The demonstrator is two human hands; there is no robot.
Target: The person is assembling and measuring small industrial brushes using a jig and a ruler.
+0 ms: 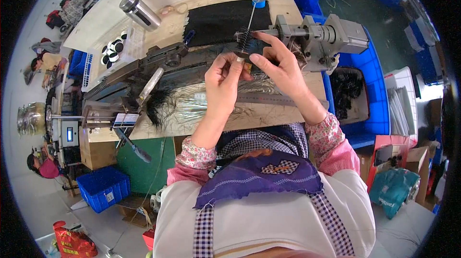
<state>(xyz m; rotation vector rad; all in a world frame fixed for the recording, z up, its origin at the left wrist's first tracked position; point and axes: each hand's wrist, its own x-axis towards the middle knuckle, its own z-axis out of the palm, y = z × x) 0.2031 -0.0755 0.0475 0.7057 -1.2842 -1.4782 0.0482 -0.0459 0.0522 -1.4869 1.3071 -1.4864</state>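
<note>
My left hand (224,79) pinches the lower end of a thin twisted wire brush (243,38) with black bristles, held upright over the workbench. My right hand (277,61) is raised beside it, thumb and fingers touching the bristled part of the brush just below the grey metal spindle of the machine (317,37). The wire stem runs up toward a blue roll of tape (258,0). Under the hands lie a bundle of shiny wires (201,102) and a tuft of black bristles (156,107).
A steel flask (139,12) lies at the back left beside a white tray of black-and-white discs (113,49). A black cloth (216,20) covers the bench's rear. Blue crates (103,187) stand on the floor and right side. Other people work at far left.
</note>
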